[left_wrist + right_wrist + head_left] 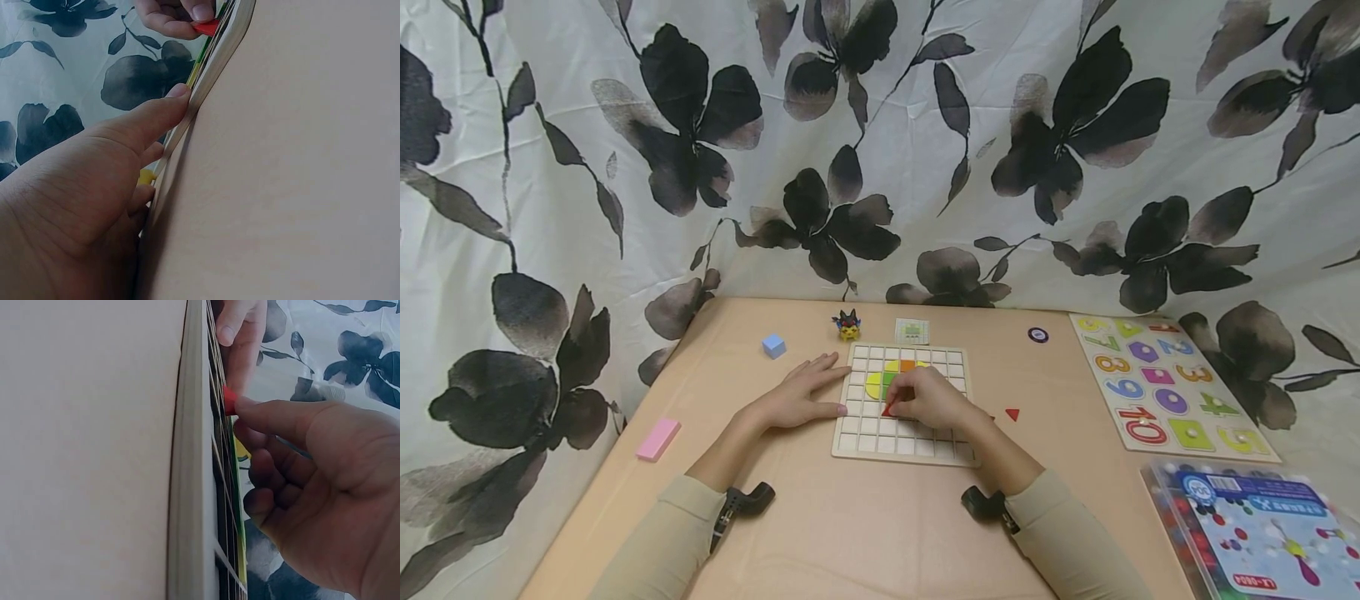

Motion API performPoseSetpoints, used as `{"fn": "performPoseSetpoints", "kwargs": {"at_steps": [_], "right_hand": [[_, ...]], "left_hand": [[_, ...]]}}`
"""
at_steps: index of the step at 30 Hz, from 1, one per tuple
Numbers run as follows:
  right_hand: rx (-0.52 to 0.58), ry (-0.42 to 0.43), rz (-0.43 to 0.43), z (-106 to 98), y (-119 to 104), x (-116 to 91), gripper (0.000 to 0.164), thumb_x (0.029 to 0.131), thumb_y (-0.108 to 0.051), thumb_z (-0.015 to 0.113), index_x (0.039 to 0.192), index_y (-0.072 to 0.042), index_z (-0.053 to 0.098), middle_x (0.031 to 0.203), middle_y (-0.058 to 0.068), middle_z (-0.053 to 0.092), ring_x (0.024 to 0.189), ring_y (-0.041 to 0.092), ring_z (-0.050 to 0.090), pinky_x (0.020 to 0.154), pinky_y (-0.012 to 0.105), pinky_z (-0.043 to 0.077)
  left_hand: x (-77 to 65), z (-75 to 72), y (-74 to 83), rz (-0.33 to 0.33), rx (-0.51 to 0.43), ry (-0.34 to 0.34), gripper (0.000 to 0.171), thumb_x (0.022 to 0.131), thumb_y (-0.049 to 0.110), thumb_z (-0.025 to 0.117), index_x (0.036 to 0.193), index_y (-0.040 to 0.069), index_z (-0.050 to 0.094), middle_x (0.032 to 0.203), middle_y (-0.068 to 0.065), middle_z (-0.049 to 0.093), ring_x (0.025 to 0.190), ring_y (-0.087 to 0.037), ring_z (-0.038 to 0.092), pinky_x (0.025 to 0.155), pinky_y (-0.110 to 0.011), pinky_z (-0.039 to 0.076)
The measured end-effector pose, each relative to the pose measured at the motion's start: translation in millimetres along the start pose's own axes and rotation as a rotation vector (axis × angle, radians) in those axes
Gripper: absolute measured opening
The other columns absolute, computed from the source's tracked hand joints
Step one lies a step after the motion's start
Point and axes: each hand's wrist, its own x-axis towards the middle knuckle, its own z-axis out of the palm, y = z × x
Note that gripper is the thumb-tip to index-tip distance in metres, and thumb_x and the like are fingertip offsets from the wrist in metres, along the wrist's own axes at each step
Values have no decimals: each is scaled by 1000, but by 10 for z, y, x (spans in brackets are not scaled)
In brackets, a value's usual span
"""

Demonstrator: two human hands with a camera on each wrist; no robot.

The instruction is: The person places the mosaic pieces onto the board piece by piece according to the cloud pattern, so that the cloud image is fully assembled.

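Observation:
A white gridded board [868, 444] with a pale wooden frame lies on the table, with yellow [873, 385], green [888, 378] and orange [907, 365] pieces in its upper middle. My left hand [797, 396] rests at the board's left edge, fingers spread and thumb tip against the frame. Over the board, my right hand [934, 398] pinches a small red piece [230, 402] between thumb and forefinger, close to the grid just below the coloured pieces. The right hand hides part of the pattern. Right of the board lies a red triangle [1012, 414].
Behind the board are a patterned card [912, 331], a small figure [848, 326] and a blue cube [773, 346]. A pink block [658, 439] lies left. To the right are a dark round token [1037, 335], a number puzzle board [1111, 407] and a plastic box [1262, 533].

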Motion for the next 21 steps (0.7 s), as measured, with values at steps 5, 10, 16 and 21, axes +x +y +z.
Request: {"fn": "performPoseSetpoints", "kwargs": {"at_steps": [5, 10, 16, 21], "right_hand": [[-41, 0, 11, 3, -21, -1, 7, 89, -9, 83, 93, -14, 79, 80, -7, 68, 76, 12, 57, 67, 24, 48], [-95, -15, 38, -2, -55, -13, 8, 90, -15, 82, 98, -15, 82, 80, -9, 68, 77, 12, 57, 67, 25, 48], [-142, -24, 51, -11, -73, -30, 12, 91, -16, 82, 102, -13, 84, 85, -10, 74, 78, 11, 58, 71, 27, 50], [-168, -21, 44, -13, -73, -26, 13, 90, -16, 83, 103, -13, 85, 89, -9, 77, 78, 9, 59, 72, 27, 50]], "left_hand": [[-4, -5, 6, 3, -1, -2, 79, 95, 55, 70, 160, 20, 44, 173, -18, 19, 162, -41, 11, 131, -61, 5], [-3, -12, 12, 4, 1, -4, 79, 95, 54, 70, 160, 19, 43, 173, -18, 19, 162, -40, 11, 131, -60, 5], [5, -16, 26, 3, -5, -1, 79, 95, 53, 71, 160, 18, 44, 173, -18, 19, 162, -41, 11, 131, -60, 4], [11, -13, 22, -2, -8, 0, 79, 95, 53, 71, 160, 18, 44, 173, -18, 19, 162, -41, 11, 131, -60, 4]]}}
